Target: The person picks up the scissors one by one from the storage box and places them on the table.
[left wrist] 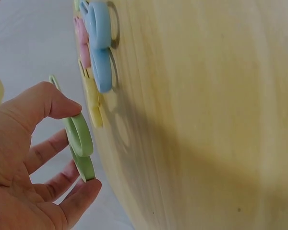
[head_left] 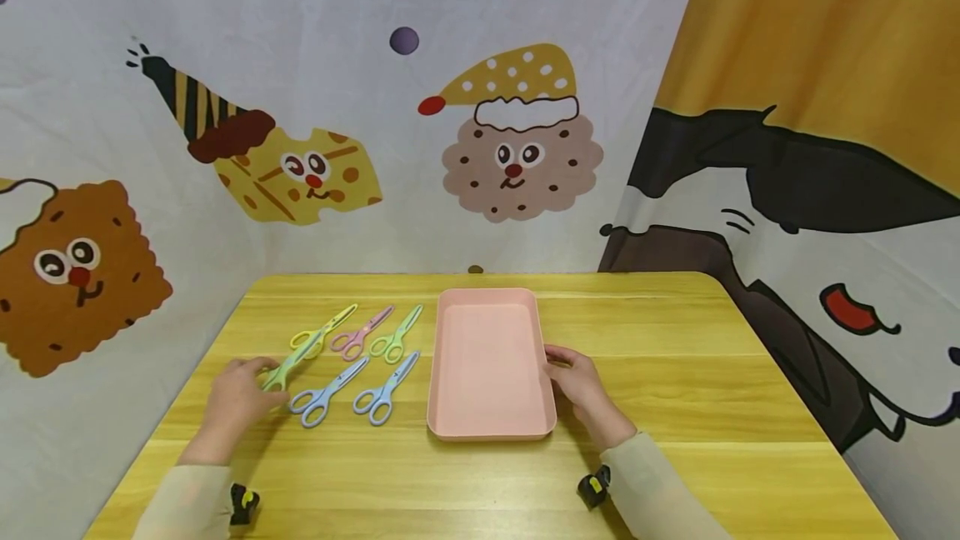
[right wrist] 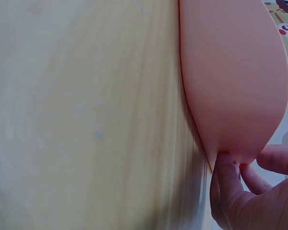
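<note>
My left hand [head_left: 236, 398] pinches a pair of green scissors [left wrist: 80, 136] by the finger loops, thumb on one side and fingers on the other. Its blades point up and away, overlapping the yellow scissors [head_left: 306, 342] in the head view; a shadow falls on the table beneath. Just right of that hand lie blue scissors [head_left: 320, 402]. At the right side of the pink tray [head_left: 491, 427], my right hand [head_left: 581, 382] touches the outer wall, its fingertips [right wrist: 224, 160] right against the wall below the rim. The tray lies flat with nothing inside.
Pink scissors [head_left: 352, 346], light green scissors [head_left: 390, 347] and a second blue pair [head_left: 380, 401] lie left of the tray, handles toward me. The wooden table [head_left: 675, 390] ends at a printed cloth backdrop [head_left: 405, 148].
</note>
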A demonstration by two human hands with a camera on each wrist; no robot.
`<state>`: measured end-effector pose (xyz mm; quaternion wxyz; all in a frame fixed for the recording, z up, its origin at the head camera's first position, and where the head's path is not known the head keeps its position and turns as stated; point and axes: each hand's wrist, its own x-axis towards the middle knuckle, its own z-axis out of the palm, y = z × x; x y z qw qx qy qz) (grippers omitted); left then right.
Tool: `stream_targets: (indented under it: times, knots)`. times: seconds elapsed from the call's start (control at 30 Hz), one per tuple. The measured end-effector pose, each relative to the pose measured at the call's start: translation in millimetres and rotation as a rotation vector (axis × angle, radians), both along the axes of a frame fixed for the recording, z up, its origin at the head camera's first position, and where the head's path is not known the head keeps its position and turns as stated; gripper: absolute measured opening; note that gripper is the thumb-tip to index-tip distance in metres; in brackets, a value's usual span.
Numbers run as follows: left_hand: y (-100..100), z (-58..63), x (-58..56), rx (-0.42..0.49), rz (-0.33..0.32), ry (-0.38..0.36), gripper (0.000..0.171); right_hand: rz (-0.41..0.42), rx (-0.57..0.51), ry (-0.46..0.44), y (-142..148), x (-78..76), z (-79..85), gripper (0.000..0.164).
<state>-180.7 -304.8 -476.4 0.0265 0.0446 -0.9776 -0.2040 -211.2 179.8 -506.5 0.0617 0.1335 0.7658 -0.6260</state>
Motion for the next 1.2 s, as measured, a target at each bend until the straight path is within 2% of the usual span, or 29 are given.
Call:
stream_targets:
  times: [0.23, 0.47, 0.87, 1.2]
  knots:
    - [-7, 0.7, 1.6, 0.007, -0.014, -0.035, 0.056, -0.003, 0.007, -0.004, 0, 0.1, 0.0, 0.036]
    - [-11, -1.7, 4.2, -0.013, -0.049, -0.022, 0.054, -0.001, 0.01, -0.008, 0, -0.1, 0.1, 0.037]
    - [-17, -14.8, 5.3, 0.0, -0.089, -0.047, 0.051, 0.002, 0.017, -0.005, 1, -0.3, -1.6, 0.037]
    - [-18, -15.1, 3.2, 0.002, -0.099, -0.061, 0.052, 0.005, 0.015, -0.007, 1, 0.0, -0.7, 0.037]
